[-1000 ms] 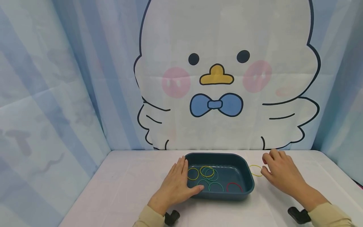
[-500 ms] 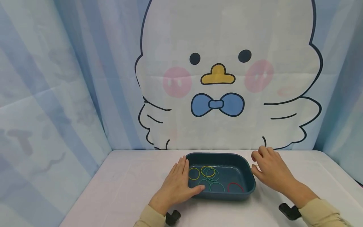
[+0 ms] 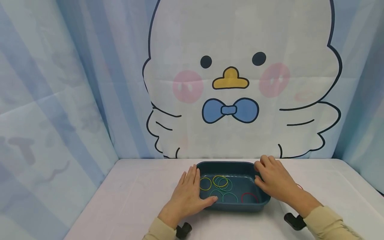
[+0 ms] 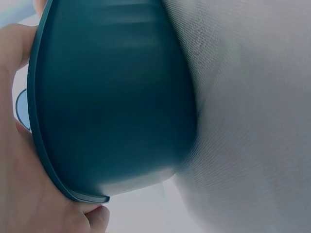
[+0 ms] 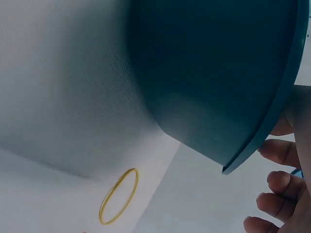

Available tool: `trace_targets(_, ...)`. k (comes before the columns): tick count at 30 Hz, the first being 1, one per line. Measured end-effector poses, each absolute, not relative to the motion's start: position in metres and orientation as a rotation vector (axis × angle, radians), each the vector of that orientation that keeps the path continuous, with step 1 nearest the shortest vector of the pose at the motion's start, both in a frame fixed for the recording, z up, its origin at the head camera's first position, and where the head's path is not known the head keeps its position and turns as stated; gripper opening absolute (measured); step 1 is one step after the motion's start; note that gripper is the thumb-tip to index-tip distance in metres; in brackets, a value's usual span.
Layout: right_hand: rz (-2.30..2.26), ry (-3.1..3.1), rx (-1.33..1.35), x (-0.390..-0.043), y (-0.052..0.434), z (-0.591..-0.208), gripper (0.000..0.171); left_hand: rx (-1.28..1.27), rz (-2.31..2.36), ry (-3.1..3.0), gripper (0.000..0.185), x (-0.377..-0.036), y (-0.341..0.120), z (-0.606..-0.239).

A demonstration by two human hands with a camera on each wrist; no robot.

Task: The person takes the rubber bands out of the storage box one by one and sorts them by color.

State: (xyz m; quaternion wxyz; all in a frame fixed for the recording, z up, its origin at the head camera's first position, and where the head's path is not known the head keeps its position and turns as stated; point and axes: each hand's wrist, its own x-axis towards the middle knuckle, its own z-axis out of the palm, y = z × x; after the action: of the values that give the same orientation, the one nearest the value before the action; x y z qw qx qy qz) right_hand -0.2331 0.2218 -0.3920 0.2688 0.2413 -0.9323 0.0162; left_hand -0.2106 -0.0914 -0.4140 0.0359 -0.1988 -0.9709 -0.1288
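Shifting right hand [image 3: 276, 177] leftward to the right rim of the tray [image 3: 231, 207], can't tell if holding anything. Resting left hand [image 3: 188, 194] straight-fingered at left rim. Got rubber bands [image 3: 227, 181] inside, yellow band [image 5: 114, 187] outside at right, so probably unfinished.

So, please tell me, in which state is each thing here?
Bin: upright, uncovered
Inner bands: slack, some overlapping
Outer yellow band: slack, on the table
Outer red band: partly hidden
Left hand: fingers straight, on bin's left end
Right hand: fingers bent, at bin's right end; grip unclear
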Motion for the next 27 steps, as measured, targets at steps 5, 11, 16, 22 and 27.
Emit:
trace_targets(5,0.048,-2.514,0.680,-0.235,0.215,-0.394,0.020,-0.569,-0.319,-2.979,0.115,-0.210,-0.089,-0.414)
trace_targets(11,0.033,-2.518,0.701,-0.236,0.211,-0.395,0.021,-0.566,-0.266,-2.977,0.115,-0.211,-0.089,-0.413)
trace_targets(16,0.029,-2.506,0.725,-0.238,0.209,-0.397,0.021,-0.569,-0.265,-2.977,0.116,-0.212,-0.089,-0.412)
trace_targets(22,0.043,-2.537,0.750,-0.237,0.205,-0.399,0.021,-0.578,-0.261,-2.976,0.117,-0.211,-0.089,-0.411)
trace_targets(27,0.043,-2.536,0.804,-0.238,0.201,-0.399,0.022,-0.577,-0.291,-2.978,0.116,-0.211,-0.090,-0.411)
